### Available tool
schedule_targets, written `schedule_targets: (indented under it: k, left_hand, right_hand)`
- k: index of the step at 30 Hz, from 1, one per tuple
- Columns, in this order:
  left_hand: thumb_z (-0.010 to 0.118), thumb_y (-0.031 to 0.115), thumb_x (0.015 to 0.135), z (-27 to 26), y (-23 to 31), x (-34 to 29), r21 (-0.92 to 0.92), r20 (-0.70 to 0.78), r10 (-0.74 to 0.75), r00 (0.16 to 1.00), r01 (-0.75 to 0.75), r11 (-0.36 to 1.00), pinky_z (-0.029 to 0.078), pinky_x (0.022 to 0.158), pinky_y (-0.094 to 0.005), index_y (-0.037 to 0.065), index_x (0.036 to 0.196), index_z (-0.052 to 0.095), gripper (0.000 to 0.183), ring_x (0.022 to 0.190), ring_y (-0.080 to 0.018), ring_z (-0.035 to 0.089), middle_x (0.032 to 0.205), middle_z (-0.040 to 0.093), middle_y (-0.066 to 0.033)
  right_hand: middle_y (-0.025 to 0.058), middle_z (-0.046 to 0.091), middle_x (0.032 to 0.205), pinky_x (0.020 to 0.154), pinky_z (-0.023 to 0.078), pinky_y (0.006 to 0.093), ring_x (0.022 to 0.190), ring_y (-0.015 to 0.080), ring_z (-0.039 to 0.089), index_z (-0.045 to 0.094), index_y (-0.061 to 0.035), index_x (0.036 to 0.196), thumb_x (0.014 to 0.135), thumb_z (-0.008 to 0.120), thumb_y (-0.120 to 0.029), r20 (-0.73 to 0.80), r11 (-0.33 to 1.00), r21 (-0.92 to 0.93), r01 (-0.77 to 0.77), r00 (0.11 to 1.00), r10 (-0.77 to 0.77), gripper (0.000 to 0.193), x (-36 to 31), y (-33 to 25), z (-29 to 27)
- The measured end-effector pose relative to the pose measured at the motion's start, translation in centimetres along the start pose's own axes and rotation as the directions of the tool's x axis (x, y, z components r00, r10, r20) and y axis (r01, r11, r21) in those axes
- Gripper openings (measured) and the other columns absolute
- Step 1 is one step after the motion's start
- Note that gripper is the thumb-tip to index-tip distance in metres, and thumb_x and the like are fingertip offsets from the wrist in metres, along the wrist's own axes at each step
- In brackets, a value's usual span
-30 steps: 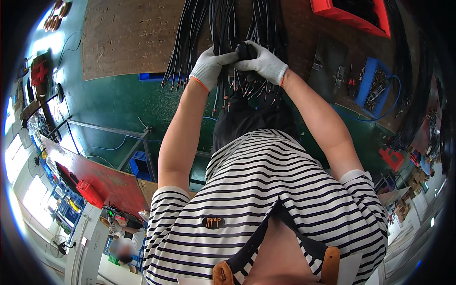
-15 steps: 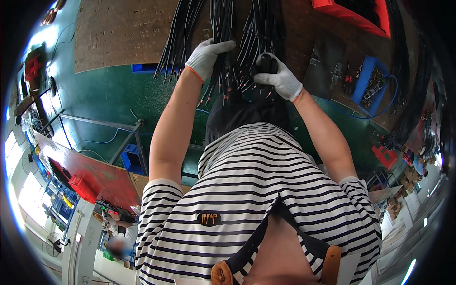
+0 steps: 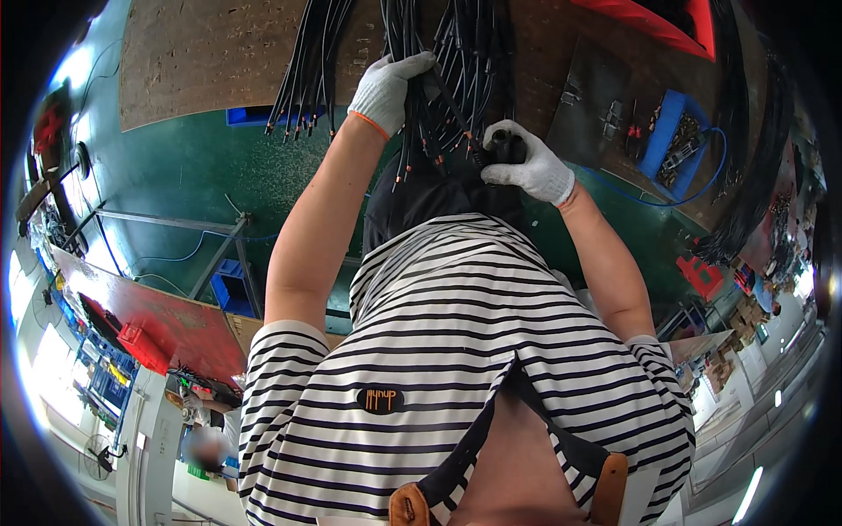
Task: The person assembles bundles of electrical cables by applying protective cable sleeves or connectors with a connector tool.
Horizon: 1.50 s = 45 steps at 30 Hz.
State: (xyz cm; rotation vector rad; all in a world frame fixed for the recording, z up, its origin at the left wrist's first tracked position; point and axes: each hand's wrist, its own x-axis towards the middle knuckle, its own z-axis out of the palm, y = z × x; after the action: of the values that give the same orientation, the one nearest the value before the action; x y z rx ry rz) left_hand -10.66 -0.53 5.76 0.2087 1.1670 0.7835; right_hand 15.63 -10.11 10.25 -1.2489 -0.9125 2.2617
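Observation:
Both of my hands wear white knitted gloves. My left hand (image 3: 392,88), with an orange cuff edge, is closed around a black cable (image 3: 454,107) at the hanging bundle. My right hand (image 3: 537,168) is lower and to the right, its fingers curled around dark tubular pieces that look like black sleeves (image 3: 506,145); one shows a round open end. The black cables (image 3: 403,26) hang over the table edge toward my lap, with bare copper-coloured tips. Another cable group (image 3: 307,70) lies to the left. Exactly how many pieces the right hand holds is hidden.
The brown worktable (image 3: 202,61) spans the far side. A red bin (image 3: 675,31) sits at the far right, near a blue tray (image 3: 664,140) of small metal parts. Thick black cable bundles (image 3: 732,219) hang farther right. A metal frame (image 3: 167,220) stands at left.
My right hand has moved down and slightly right with the black sleeves, away from the bundle. My left hand has shifted up a little and now grips a cable slanting toward the right hand.

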Motion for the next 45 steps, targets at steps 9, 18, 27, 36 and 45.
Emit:
schedule_targets:
  k: [9,18,27,36,45]
  left_hand:
    - [0.076,0.008,0.098,0.1,0.2,-0.1,0.054,-0.001,0.016,1.0,-0.016,0.998,0.06,0.065,-0.0312,0.0,0.106,0.073,0.013,0.07,-0.0166,0.069,0.088,0.074,-0.0085]
    - [0.08,0.017,0.094,0.5,-0.8,0.4,0.239,0.005,0.02,1.0,-0.02,0.971,0.056,0.066,-0.03,0.002,0.107,0.075,0.021,0.073,-0.0142,0.068,0.089,0.074,-0.0055]
    - [0.073,0.021,0.104,-4.2,2.6,-0.4,0.116,-0.037,-0.002,0.999,0.007,0.993,0.059,0.077,-0.0314,0.0,0.121,0.071,0.027,0.087,-0.0155,0.073,0.103,0.076,-0.0063]
    - [0.076,0.023,0.101,-5.3,2.5,-0.6,0.037,-0.055,-0.005,0.998,0.008,0.999,0.058,0.07,-0.0292,-0.001,0.121,0.071,0.032,0.08,-0.0137,0.071,0.1,0.075,-0.0044]
    - [0.083,0.026,0.095,-3.1,2.8,-1.1,0.127,0.022,0.035,0.999,-0.038,0.991,0.054,0.06,-0.0264,0.002,0.115,0.073,0.033,0.072,-0.0113,0.067,0.093,0.074,-0.0038]
  right_hand:
    - [0.0006,0.064,0.107,0.087,0.057,0.0291,0.095,0.0119,0.065,0.062,-0.0078,0.12,0.087,0.084,0.002,-0.087,0.998,0.062,0.015,0.996,-0.01,0.041,0.5,-0.3,1.2]
    - [0.0067,0.073,0.109,0.091,0.058,0.0322,0.099,0.0168,0.071,0.066,-0.0025,0.124,0.084,0.083,-0.003,-0.395,0.961,0.226,0.158,0.917,-0.058,0.044,9.3,0.6,3.4]
    - [0.0208,0.077,0.123,0.101,0.057,0.0401,0.114,0.033,0.074,0.064,0.0021,0.134,0.077,0.089,-0.025,-0.634,0.921,-0.388,0.021,0.72,-0.283,0.067,23.7,-1.5,2.7]
    - [0.0046,0.071,0.09,0.067,0.059,0.0335,0.069,0.0129,0.066,0.064,-0.0065,0.12,0.091,0.083,-0.015,-0.612,0.975,-0.104,0.195,0.761,-0.217,0.035,26.1,-4.9,2.8]
    - [0.0209,0.076,0.124,0.102,0.057,0.0445,0.116,0.0384,0.072,0.067,-0.021,0.146,0.089,0.079,-0.037,-0.196,0.485,-0.872,-0.06,0.952,-0.235,0.06,15.5,-5.7,2.8]
